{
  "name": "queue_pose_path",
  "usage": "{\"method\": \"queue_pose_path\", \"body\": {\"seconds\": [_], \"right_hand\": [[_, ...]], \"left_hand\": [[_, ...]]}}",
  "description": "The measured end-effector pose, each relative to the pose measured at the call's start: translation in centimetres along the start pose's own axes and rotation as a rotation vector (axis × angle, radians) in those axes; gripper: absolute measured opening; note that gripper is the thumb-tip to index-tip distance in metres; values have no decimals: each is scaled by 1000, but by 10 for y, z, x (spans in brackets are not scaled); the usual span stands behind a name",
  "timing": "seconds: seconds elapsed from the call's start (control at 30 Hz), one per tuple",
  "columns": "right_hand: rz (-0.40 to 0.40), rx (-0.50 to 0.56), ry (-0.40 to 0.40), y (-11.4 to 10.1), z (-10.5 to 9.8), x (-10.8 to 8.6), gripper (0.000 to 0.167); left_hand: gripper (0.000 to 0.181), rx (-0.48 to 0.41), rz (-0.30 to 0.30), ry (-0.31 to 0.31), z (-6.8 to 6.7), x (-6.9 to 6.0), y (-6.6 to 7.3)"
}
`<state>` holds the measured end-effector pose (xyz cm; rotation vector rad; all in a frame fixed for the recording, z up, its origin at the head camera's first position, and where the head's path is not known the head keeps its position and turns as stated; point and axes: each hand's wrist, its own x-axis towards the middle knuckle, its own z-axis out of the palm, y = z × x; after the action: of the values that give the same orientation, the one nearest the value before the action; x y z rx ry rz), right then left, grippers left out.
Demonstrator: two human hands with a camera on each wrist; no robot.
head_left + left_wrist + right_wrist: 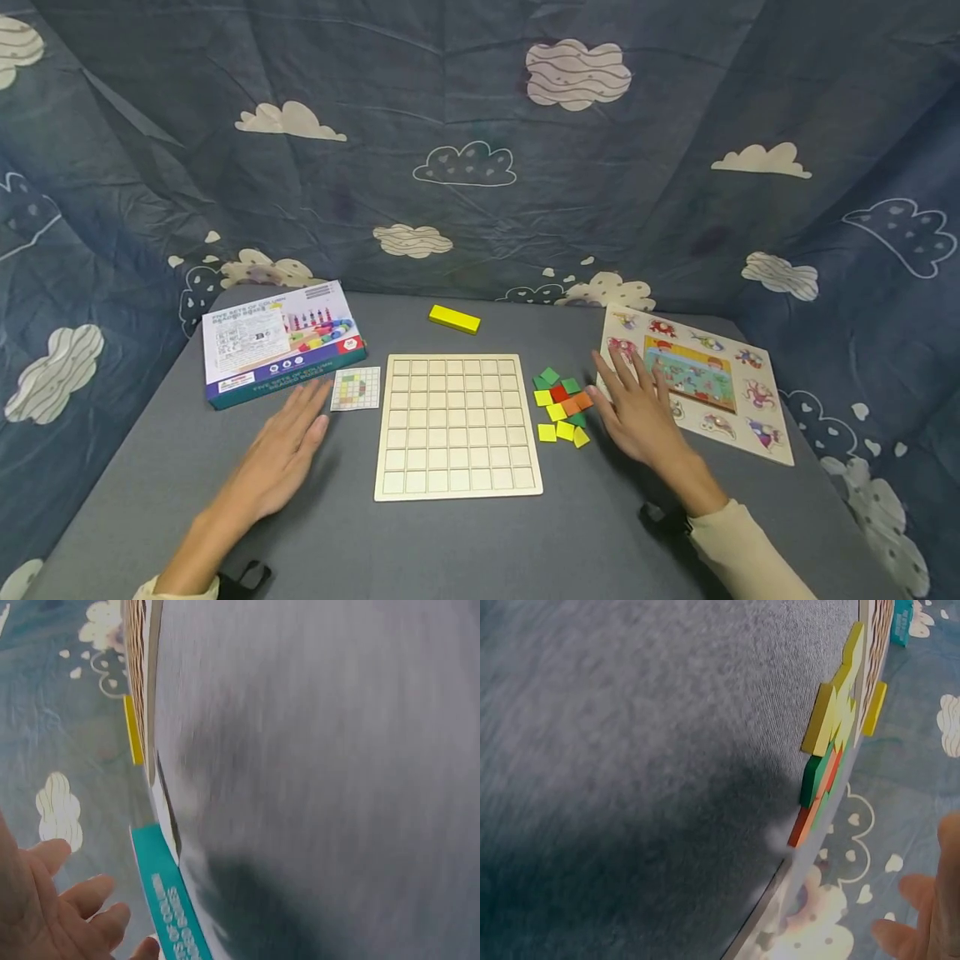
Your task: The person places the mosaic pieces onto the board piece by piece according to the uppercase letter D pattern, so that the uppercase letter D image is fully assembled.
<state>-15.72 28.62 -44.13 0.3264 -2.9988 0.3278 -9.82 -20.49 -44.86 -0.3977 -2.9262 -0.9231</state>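
A square wooden grid board [459,427] lies in the middle of the grey table, its cells bare. On its left is a small card with a coloured pattern [356,389]; to its right lie several green, yellow, red and orange square tiles [557,412]. My left hand [279,454], fingers extended and holding nothing, is beside the card, near the front of the box [281,342]. My right hand [637,408] has its fingers spread, holding nothing, between the tiles and the picture puzzle board [757,392], overlapping that board's left edge in the head view.
A yellow block [454,319] lies behind the grid board. Dark blue cloth with cloud prints [465,83] hangs behind the table and along both sides. In the left wrist view, the teal side of the box [166,892] stands near the left hand.
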Motion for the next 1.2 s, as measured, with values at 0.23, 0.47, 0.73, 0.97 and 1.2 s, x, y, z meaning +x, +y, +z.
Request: {"method": "queue_pose_path", "body": {"seconds": [0.23,0.47,0.73,0.97,1.2], "right_hand": [[-21,-14,-23,-5,1,6,60],[-62,-31,-41,-6,2,14,59],[-120,-12,-81,-5,8,24,59],[-197,35,-148,2,9,36,58],[-277,155,-228,6,0,57,54]], "left_hand": [[52,-142,-1,-52,20,-4,14],[52,-235,-4,-84,32,-1,25],[50,-255,23,-52,38,0,29],[48,-234,29,-86,40,0,29],[52,-159,22,-196,38,3,32]]}}
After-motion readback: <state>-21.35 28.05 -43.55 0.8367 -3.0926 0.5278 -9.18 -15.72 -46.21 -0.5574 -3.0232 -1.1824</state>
